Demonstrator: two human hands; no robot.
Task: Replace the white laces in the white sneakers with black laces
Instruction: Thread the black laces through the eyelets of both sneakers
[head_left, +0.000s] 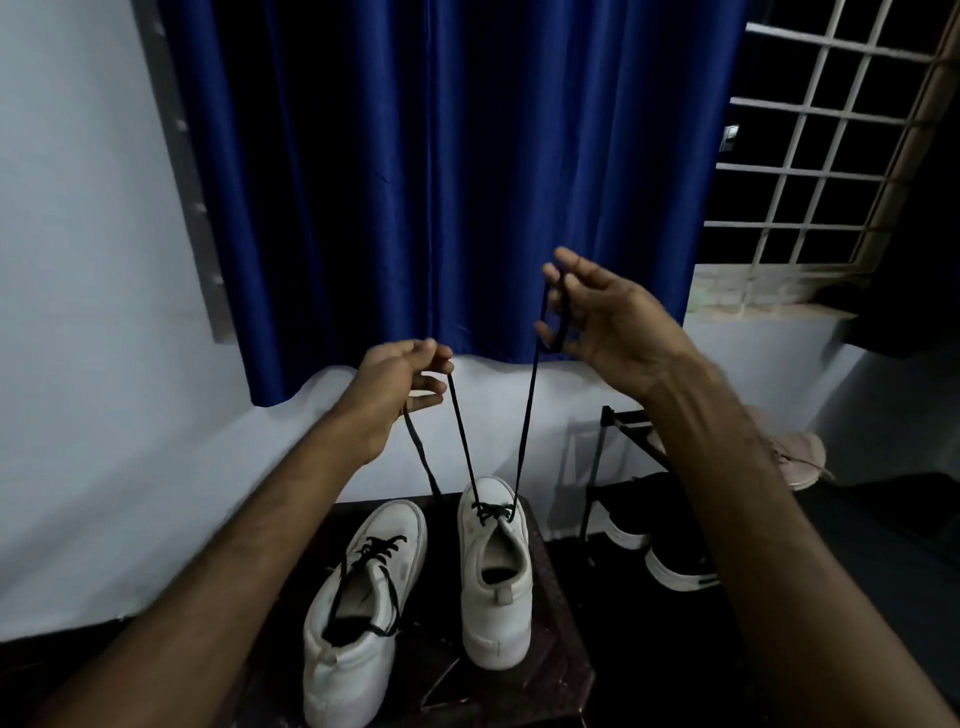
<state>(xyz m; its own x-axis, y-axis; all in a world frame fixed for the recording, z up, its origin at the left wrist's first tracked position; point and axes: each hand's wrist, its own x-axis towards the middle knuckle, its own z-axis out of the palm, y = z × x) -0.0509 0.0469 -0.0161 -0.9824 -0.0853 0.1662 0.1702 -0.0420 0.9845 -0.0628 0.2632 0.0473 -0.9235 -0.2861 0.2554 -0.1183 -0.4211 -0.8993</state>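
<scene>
Two white sneakers stand on a dark stool (561, 670). The left sneaker (358, 613) has a black lace threaded through it, with loose ends hanging over its sides. The right sneaker (496, 571) has a black lace (462, 441) through its front eyelets only. Both ends of that lace run up taut to my raised hands. My left hand (400, 384) pinches one end between thumb and fingers, and the tail hangs below it. My right hand (597, 312) is higher, with the other end looped around its partly spread fingers.
A blue curtain (441, 182) hangs behind the hands against a pale wall. A barred window (810, 156) is at the upper right. A dark shoe rack (618, 467) with black shoes (670, 561) and a pink shoe (800, 457) stands right of the stool.
</scene>
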